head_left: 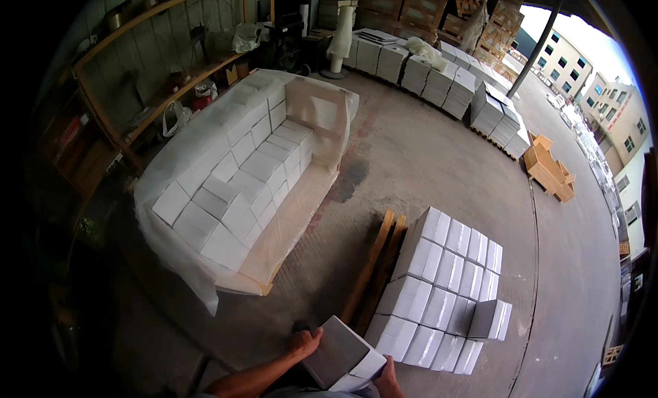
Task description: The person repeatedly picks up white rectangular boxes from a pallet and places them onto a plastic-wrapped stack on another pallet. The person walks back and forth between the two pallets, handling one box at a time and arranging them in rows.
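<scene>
Close in front of me, both hands hold a white cardboard box (336, 346). My left hand (306, 344) has its fingers closed on the far left edge, and something dark shows just beyond them. At the right side, my right hand (388, 379) grips the box, its fingers partly hidden. A line divides the box's white end; I cannot tell whether a second box lies against it. Just to the right stands a block of stacked white boxes (439, 288). One loose box (491, 320) sits on its right side.
Two wooden beams (373, 268) lie left of the stack. At left, more white boxes (257, 165) fill a large crate lined with plastic sheeting (205, 117). A wooden shelf (185, 89) runs along the wall. Palletised stacks (439, 76) and a wooden frame (548, 168) stand farther back.
</scene>
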Demonstrator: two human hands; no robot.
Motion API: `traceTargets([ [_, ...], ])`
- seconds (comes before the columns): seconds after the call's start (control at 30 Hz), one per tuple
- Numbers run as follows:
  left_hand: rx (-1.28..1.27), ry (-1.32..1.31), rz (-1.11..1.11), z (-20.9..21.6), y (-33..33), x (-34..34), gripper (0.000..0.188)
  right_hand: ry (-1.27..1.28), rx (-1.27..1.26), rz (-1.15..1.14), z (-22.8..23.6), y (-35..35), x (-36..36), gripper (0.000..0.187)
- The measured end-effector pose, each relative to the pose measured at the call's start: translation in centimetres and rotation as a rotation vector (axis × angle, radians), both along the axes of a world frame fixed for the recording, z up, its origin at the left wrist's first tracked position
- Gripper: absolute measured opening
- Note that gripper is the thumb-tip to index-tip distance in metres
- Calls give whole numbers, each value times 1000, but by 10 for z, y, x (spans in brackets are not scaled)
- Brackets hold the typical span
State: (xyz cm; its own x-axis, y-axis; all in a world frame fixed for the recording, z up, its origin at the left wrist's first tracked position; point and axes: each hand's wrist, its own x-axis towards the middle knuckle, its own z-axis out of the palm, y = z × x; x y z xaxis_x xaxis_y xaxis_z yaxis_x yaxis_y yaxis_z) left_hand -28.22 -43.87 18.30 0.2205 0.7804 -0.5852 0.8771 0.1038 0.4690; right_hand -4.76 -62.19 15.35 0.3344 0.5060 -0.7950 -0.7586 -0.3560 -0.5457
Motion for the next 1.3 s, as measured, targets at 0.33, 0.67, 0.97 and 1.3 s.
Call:
traceTargets([
  [0.33,63,101,191,76,161,-31,72,-893,48,755,59,173,-9,73],
  [0.67,194,83,213,33,263,-3,75,-71,-233,254,21,352,47,47],
  [0.97,-1,110,308,33,349,-14,71,-1,-387,344,33,494,48,48],
  [1.3,-117,53,495,30,477,-59,68,120,-239,237,-26,599,5,32],
])
